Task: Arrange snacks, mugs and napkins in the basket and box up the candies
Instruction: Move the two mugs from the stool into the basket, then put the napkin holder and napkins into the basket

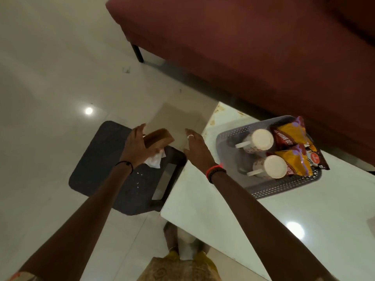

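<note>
Basket point(284, 189) is the grey perforated one, sitting on the white table point(223, 220) over to the right, next to the red sofa point(243, 47). From the head view, two mugs point(261, 139) sit side by side in it, handles pointing toward the person. Two yellow-and-maroon snack packets point(292, 134) are tucked along its far side.

The brown napkin holder point(160, 136) is well apart from all that, on a dark stool point(101, 159) just left of the table, with white napkins point(154, 162) poking out. The left hand point(137, 149) is right up against the holder with its fingers stretched out fairly straight. The right hand point(195, 148) hovers by the table corner, fingers straight and relaxed, holding nothing.
</note>
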A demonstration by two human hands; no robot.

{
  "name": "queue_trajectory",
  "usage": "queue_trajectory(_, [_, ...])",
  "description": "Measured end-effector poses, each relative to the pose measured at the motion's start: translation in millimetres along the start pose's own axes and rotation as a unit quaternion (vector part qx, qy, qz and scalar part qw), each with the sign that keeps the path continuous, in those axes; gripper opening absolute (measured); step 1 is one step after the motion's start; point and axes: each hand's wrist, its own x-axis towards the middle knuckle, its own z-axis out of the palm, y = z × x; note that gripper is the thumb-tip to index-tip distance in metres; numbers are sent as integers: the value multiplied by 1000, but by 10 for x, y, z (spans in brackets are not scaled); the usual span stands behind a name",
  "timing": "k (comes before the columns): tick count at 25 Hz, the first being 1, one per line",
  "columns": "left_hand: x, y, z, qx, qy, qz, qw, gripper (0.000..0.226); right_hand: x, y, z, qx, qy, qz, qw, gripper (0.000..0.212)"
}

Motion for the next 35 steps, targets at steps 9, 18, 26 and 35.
queue_trajectory(9, [75,-624,-23,33,-53,16,998,75,588,-473,578,-75,-48,-46,995,59])
queue_trajectory(18, [22,-518,-177,37,-38,54,997,59,473,-504,424,-51,-18,-44,998,44])
queue_trajectory(26, [113,436,-368,86,-89,242,962,46,-162,-139,-211,-5,67,22,997,47])
queue_trajectory(35, [306,1648,321,112,-205,370,899,46,-974,631,-623,11,161,159,974,44])
